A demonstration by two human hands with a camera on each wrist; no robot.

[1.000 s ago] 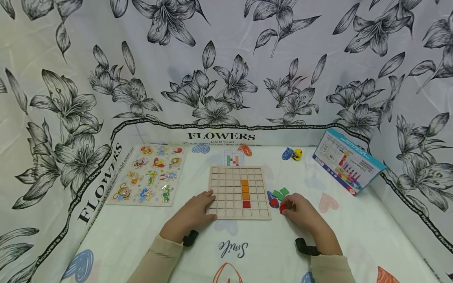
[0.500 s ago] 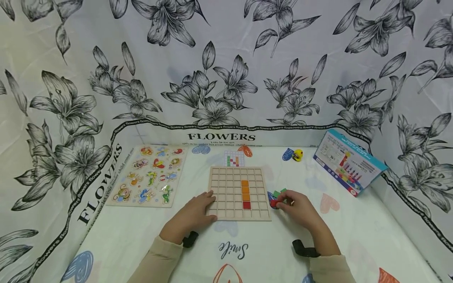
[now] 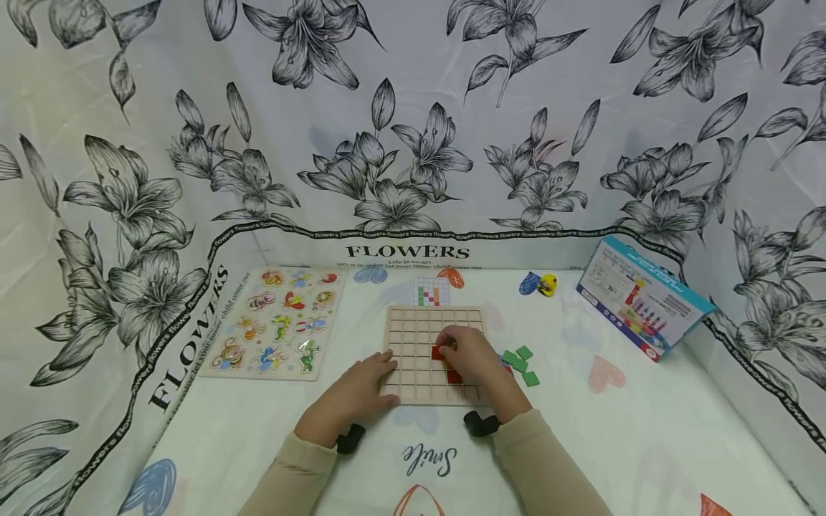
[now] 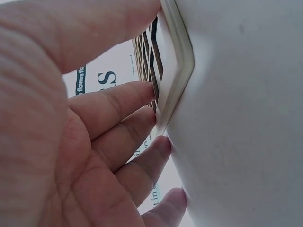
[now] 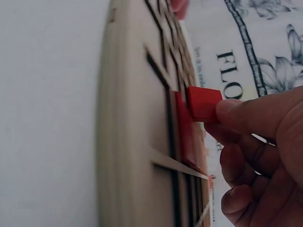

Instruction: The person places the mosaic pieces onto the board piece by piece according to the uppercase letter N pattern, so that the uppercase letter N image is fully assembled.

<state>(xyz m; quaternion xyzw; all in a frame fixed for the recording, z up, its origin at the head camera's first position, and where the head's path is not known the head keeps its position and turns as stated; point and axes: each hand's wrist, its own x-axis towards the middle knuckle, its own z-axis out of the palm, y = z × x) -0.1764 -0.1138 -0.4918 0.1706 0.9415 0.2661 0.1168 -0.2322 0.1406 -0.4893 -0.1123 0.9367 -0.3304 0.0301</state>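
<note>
A right hand [image 3: 467, 351] holds a red tile [image 3: 437, 352] over the gridded wooden board [image 3: 409, 387] on the cloth-covered tabletop [image 3: 635, 444], its grip a pinch between thumb and finger. A second ago the same hand was off the board's right edge, picking among the loose pieces; it has since swung in across the grid, and the tile now hangs toward the middle squares, to the left of the column already laid there. In the work of filling the board, that shift appears to mark the passage from picking up to placing, though the tile is not yet seen lying flat in a square. The right wrist view shows it tilted just over the grid, close to a seated red square [image 5: 185, 135]; whether the two touch cannot be told. The orange squares visible earlier in that column are largely screened by the hand. With the arm moved inward, three green tiles [image 3: 515, 360] are in plain sight beside the board, a bit of red showing near them by the wrist. The left hand [image 3: 355, 390] has stayed at the board's left edge, fingers loosely extended against the wood and clasping no tile. Beyond the far edge lies a pattern card [image 3: 430, 292] printed with green, red and orange squares.
</note>
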